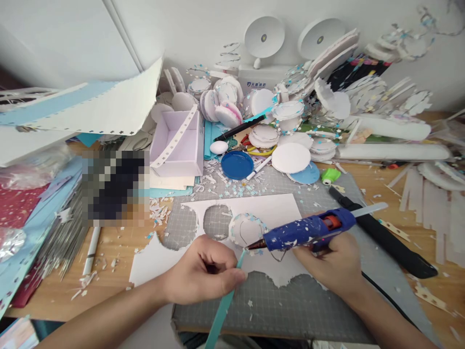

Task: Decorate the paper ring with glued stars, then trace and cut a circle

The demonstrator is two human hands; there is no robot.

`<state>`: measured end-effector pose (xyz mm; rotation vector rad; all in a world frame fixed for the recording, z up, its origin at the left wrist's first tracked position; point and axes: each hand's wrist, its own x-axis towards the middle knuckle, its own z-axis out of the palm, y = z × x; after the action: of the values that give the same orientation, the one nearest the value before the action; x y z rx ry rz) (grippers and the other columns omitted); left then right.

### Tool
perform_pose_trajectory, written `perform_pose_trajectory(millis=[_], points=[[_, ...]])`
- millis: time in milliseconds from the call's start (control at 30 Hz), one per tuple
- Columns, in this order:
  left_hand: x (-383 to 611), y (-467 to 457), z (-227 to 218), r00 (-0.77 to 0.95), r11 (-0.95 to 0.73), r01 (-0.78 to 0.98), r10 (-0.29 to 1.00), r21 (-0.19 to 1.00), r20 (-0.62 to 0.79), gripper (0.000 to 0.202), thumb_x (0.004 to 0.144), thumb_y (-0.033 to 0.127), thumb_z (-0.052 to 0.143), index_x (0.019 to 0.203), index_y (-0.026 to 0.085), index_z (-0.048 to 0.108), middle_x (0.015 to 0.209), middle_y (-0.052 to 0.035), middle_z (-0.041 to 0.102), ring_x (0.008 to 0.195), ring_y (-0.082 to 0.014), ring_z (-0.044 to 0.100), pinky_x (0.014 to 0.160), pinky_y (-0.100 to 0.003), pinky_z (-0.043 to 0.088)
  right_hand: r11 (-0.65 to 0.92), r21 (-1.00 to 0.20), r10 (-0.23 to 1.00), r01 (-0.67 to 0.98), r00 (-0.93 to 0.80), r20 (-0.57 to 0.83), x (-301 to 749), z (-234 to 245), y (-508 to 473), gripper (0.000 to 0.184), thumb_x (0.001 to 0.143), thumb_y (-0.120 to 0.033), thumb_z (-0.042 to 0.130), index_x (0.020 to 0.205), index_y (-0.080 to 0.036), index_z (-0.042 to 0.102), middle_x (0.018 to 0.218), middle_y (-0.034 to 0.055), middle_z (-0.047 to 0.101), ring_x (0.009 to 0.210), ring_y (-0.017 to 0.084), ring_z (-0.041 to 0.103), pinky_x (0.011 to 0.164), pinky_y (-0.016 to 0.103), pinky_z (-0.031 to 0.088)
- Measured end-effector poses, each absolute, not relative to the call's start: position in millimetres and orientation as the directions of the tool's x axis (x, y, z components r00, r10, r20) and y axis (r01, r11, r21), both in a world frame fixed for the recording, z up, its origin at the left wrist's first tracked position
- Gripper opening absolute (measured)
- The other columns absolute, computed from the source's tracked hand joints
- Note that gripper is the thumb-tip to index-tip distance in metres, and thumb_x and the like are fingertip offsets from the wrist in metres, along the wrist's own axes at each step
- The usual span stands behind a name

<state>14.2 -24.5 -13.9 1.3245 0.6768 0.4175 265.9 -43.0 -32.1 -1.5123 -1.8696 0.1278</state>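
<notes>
My left hand (203, 276) is closed in a pinch on a thin teal paper strip (223, 310) that runs down toward the front edge. My right hand (332, 261) grips a blue glue gun (308, 231), its nozzle pointing left at the strip's upper end. Just behind the nozzle lies a white foam disc (249, 230) with a decorated rim, on a white sheet (269, 211) with round holes cut out. All of it rests on a grey cutting mat (283, 305).
A black utility knife (385, 240) lies right of the glue gun. Behind are a blue lid (237, 165), a lilac box (178, 145), stacked white foam discs (290, 157) and paper scraps. Foil and paper sheets (32, 213) pile up at left. A white pen (90, 249) lies near them.
</notes>
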Motion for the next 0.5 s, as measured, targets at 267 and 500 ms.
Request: perform_pose_trajectory(millis=[267, 500], points=[[13, -24, -16, 0.755, 0.205, 0.099, 0.622, 0.974, -0.208, 0.045, 0.085, 0.031, 0.054, 0.048, 0.017, 0.034, 0.046, 0.0055, 0.030, 0.044, -0.0050, 0.025, 0.041, -0.021, 0.018, 0.325, -0.425, 0.789, 0.845, 0.005, 0.614, 270, -31, -44, 0.018, 0.066, -0.025, 0.064, 0.054, -0.021, 0.052, 0.053, 0.0009, 0.063, 0.038, 0.013, 0.054, 0.039, 0.024, 0.042], [15, -25, -13, 0.726, 0.273, 0.043, 0.653, 0.961, -0.218, 0.045, 0.084, 0.039, 0.057, 0.048, 0.015, 0.045, 0.039, 0.0052, 0.035, 0.037, -0.0040, 0.027, 0.037, -0.019, 0.019, -0.040, -0.553, 0.772, 0.832, 0.377, 0.512, 307, -19, -54, 0.027, 0.068, -0.026, 0.072, 0.050, -0.021, 0.053, 0.042, 0.0021, 0.055, 0.040, 0.018, 0.053, 0.045, 0.029, 0.042]])
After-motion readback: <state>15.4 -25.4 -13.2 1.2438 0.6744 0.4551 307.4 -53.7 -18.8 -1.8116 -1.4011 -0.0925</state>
